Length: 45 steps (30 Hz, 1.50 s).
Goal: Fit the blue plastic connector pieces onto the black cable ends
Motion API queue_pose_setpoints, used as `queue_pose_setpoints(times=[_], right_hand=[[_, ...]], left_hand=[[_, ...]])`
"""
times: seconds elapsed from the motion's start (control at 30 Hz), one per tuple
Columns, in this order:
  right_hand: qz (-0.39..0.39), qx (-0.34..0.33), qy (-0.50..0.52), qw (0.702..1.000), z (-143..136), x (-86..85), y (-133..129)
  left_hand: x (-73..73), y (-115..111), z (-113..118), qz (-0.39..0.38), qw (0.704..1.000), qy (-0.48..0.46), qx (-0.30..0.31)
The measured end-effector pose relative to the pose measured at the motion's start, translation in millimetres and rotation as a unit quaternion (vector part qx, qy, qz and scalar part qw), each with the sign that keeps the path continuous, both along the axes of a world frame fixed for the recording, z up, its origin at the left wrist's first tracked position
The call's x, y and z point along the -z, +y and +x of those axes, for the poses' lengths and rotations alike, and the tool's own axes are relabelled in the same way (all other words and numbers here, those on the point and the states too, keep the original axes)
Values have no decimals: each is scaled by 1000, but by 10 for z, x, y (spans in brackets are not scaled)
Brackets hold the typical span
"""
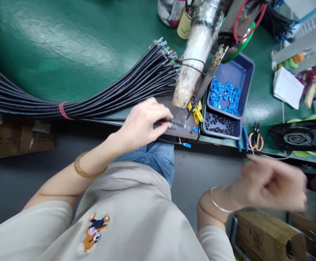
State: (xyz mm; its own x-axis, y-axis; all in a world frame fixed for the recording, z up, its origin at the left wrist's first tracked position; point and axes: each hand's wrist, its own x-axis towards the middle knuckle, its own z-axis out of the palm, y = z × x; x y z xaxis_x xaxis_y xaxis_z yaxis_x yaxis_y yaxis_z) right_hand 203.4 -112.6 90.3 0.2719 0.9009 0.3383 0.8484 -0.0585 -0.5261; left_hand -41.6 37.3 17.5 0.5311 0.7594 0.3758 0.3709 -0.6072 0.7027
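One dark piece [158,124], held near the tabletop's [73,69] front edge.
My left hand [144,121] pinches it, fingers narrow, beside the black cables [114,87]; my right hand [273,185] blurs, grip I cannot tell.

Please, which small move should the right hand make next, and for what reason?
Probably bring the right hand in toward the board. There the left hand pinches a black piece, and a blue connector juts past the near edge with no hand on it. The right hand is well off to the side, too blurred to tell whether it holds anything.
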Motion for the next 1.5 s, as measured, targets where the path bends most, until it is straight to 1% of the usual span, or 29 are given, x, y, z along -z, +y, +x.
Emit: queue_pose_setpoints(times=[0.03, 0.07, 0.1, 0.13, 0.17, 0.2, 0.23, 0.27, 0.33, 0.4, 0.47, 0.5, 0.53, 0.57, 0.6, 0.63, 0.7, 0.73, 0.8, 0.87, 0.93, 1.0, 1.07, 1.13, 1.2, 1.37, 1.5], right_hand=[[56, 54, -32, 996, 50, 73, 131], [72, 91, -94, 989, 114, 155, 273], [37, 78, -134, 987, 190, 237, 413], [-1, 67, -160, 985, 273, 312, 537], [-30, 69, -175, 982, 358, 375, 639], [-55, 79, -179, 979, 436, 425, 716], [-74, 85, -177, 978, 502, 461, 768], [-86, 86, -169, 978, 552, 485, 800], [-99, 80, -152, 980, 607, 501, 825], [-97, 75, -149, 981, 635, 490, 826], [-87, 91, -164, 978, 678, 465, 822], [-82, 106, -175, 975, 712, 452, 819], [-81, 122, -185, 972, 752, 441, 815], [-82, 136, -192, 969, 795, 433, 810], [-87, 144, -196, 966, 836, 431, 805], [-93, 145, -199, 965, 871, 433, 801], [-97, 133, -198, 966, 914, 453, 799], [-96, 124, -195, 968, 921, 469, 803], [-90, 107, -181, 974, 915, 503, 824], [-90, 84, -166, 978, 899, 532, 859], [-100, 59, -163, 980, 888, 550, 899], [-108, 46, -164, 979, 885, 556, 934], [-112, 47, -163, 979, 888, 555, 959], [-113, 49, -170, 978, 893, 555, 976], [-116, 51, -184, 975, 896, 561, 990], [-110, 52, -190, 974, 882, 613, 1009], [-97, 72, -167, 979, 868, 650, 1006]], left_hand=[[-57, -42, -27, -54, 994, 4, 94], [-109, -75, -49, -116, 973, 10, 199], [-152, -101, -62, -175, 937, 13, 302], [-183, -123, -69, -230, 893, 13, 388], [-199, -145, -68, -278, 851, 7, 446], [-199, -170, -63, -322, 818, -2, 476], [-184, -198, -56, -366, 797, -16, 480], [-157, -230, -51, -409, 787, -35, 460], [-82, -294, -51, -496, 777, -93, 376], [-4, -342, -62, -570, 756, -177, 268], [49, -360, -75, -616, 720, -269, 172], [64, -358, -78, -630, 701, -303, 139], [73, -352, -78, -639, 686, -328, 115], [76, -344, -73, -643, 677, -343, 99], [77, -337, -65, -644, 675, -349, 89], [77, -331, -53, -643, 678, -347, 83], [81, -327, -19, -630, 701, -326, 76], [82, -329, 2, -619, 720, -305, 74], [79, -338, 50, -584, 769, -250, 68], [56, -345, 102, -527, 823, -202, 68], [10, -344, 151, -458, 869, -171, 73], [-45, -336, 190, -384, 908, -147, 72], [-87, -324, 216, -320, 937, -126, 57], [-99, -315, 233, -280, 952, -115, 42], [-84, -314, 245, -272, 954, -119, 32], [-18, -322, 280, -301, 941, -156, 19], [6, -320, 305, -317, 932, -177, 12]])
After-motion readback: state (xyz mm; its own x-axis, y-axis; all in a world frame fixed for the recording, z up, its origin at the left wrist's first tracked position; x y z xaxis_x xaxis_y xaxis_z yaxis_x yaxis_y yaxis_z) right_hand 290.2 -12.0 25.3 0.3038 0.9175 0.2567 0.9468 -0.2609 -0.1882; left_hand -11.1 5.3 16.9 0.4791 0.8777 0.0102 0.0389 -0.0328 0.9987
